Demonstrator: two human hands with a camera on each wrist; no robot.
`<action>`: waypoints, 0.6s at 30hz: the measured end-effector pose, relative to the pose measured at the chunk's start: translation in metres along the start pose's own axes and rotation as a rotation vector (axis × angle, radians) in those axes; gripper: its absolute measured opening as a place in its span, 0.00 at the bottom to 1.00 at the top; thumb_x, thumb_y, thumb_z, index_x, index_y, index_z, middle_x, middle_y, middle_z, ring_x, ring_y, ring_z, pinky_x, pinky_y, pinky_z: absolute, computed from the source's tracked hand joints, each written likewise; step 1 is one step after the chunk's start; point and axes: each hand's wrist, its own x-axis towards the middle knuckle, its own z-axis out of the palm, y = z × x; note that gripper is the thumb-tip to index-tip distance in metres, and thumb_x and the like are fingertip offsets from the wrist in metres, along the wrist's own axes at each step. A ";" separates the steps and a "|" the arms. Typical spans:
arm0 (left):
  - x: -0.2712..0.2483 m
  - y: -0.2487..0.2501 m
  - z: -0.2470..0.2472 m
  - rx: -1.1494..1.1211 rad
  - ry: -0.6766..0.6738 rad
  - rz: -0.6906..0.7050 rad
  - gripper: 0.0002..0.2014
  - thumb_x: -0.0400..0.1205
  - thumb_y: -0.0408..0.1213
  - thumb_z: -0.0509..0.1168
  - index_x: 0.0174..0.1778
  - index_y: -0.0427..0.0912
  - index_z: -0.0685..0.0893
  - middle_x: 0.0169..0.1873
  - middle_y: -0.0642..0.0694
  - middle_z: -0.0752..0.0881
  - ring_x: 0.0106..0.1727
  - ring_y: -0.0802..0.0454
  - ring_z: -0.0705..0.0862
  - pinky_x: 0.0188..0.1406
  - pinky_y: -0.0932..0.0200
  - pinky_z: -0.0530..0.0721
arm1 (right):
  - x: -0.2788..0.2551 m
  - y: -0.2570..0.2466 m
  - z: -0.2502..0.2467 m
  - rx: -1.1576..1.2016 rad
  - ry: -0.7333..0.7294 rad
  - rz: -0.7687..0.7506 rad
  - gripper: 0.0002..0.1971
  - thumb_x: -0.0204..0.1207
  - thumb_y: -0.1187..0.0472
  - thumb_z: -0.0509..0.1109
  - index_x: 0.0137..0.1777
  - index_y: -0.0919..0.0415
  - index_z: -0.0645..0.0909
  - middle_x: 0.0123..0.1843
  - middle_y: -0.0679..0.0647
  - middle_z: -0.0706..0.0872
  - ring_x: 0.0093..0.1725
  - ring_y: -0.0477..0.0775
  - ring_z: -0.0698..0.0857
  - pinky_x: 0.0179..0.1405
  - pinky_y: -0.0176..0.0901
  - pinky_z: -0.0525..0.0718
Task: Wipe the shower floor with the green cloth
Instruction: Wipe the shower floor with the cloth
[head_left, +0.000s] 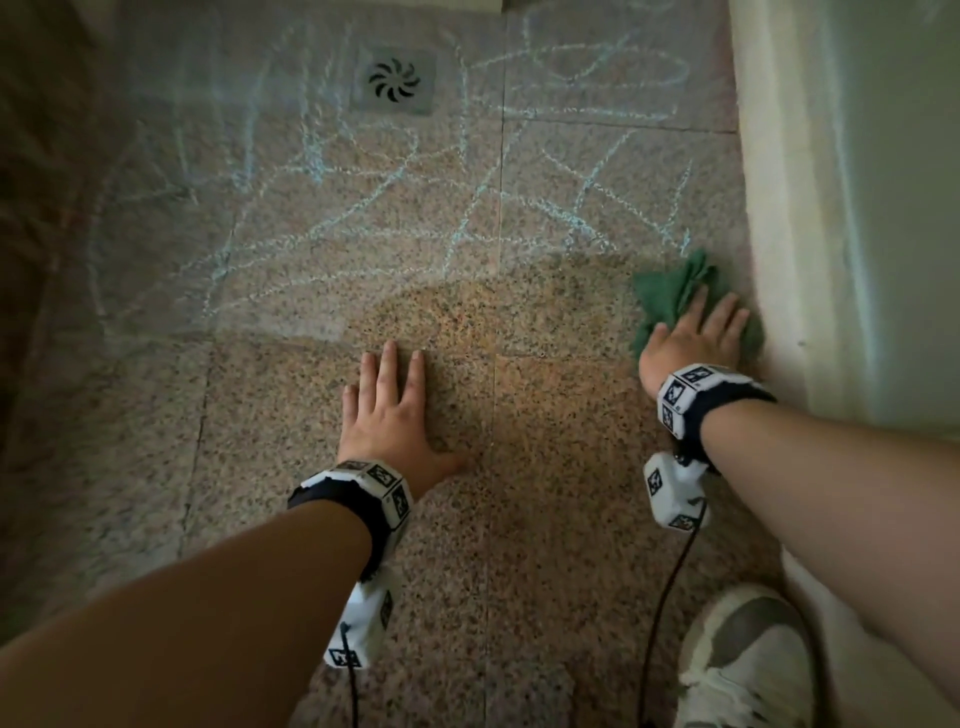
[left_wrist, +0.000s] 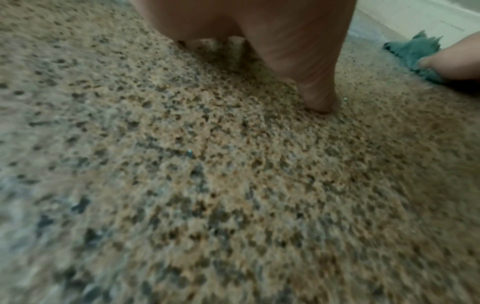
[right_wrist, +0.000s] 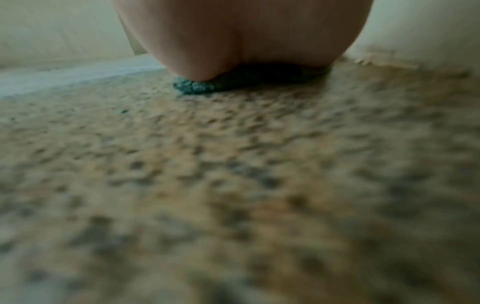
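Green cloth (head_left: 670, 296) under flat, straight fingers (head_left: 698, 312) of right hand (head_left: 691, 338); left hand (head_left: 389, 410) splayed on floor (head_left: 519, 493).

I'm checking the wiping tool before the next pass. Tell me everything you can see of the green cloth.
The green cloth is a dark green, soft, nubby fabric, crumpled into folds rather than spread flat. It lies on the speckled shower floor at its right side, close beside the pale wall base. The right hand presses on it with flat, straight fingers, covering its middle; bunched edges stick out ahead of the fingertips and toward the thumb side. It sits at the edge of the blue chalk-like scribbles. Wetness cannot be told.
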 end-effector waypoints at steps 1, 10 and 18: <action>-0.001 -0.002 0.000 -0.002 0.003 -0.005 0.68 0.66 0.76 0.69 0.84 0.50 0.28 0.83 0.46 0.25 0.84 0.42 0.27 0.85 0.40 0.37 | 0.000 -0.009 0.002 0.042 0.017 0.034 0.34 0.87 0.49 0.52 0.88 0.57 0.43 0.88 0.61 0.41 0.86 0.65 0.42 0.83 0.56 0.45; -0.012 -0.035 -0.005 -0.055 0.014 -0.148 0.68 0.68 0.74 0.69 0.84 0.46 0.27 0.83 0.44 0.25 0.84 0.42 0.26 0.85 0.41 0.36 | -0.034 -0.140 0.010 0.033 -0.020 -0.321 0.35 0.86 0.48 0.52 0.88 0.55 0.41 0.88 0.60 0.37 0.86 0.64 0.37 0.84 0.58 0.42; -0.022 -0.055 -0.006 -0.074 0.008 -0.191 0.68 0.68 0.72 0.71 0.85 0.45 0.29 0.83 0.44 0.26 0.84 0.43 0.27 0.85 0.42 0.38 | -0.113 -0.216 0.027 -0.234 -0.168 -1.023 0.35 0.87 0.46 0.51 0.88 0.53 0.39 0.87 0.58 0.33 0.85 0.64 0.33 0.85 0.59 0.39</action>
